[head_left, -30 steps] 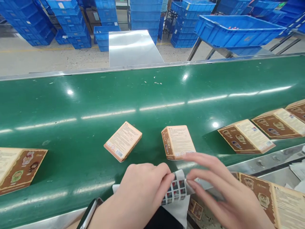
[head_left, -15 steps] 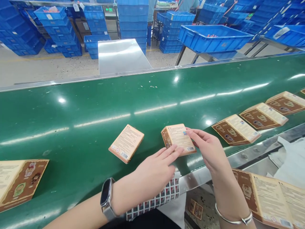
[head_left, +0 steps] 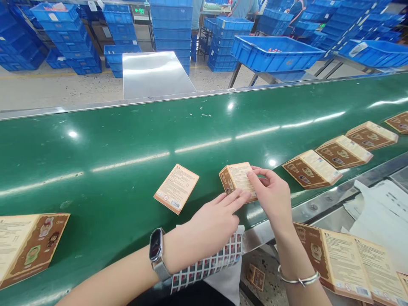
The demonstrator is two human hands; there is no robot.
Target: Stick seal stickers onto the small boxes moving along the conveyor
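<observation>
A small cardboard box [head_left: 237,176], cream on top with fine print and brown on its side, lies on the green belt between my hands. My left hand [head_left: 214,221] rests its stretched fingers on the box's near left edge. My right hand [head_left: 270,191] grips the right side, thumb pressed on the top face and fingers bent at the far edge; what lies under the thumb is hidden. Just left sits a second such box [head_left: 177,188], untouched. A sheet of small dark printed stickers [head_left: 208,265] hangs over the belt's near edge, under my left forearm.
Folded brown cartons [head_left: 312,170] lie along the belt [head_left: 127,136] at the right; another carton [head_left: 35,246] is at the left. Open printed sheets [head_left: 344,259] and white paper [head_left: 382,212] lie near right. Blue crates [head_left: 276,55] stand beyond the belt.
My right thumb has slid inward over the top of the box, covering the small blue patch that showed there. The view has shifted slightly; both hands remain at the box.
</observation>
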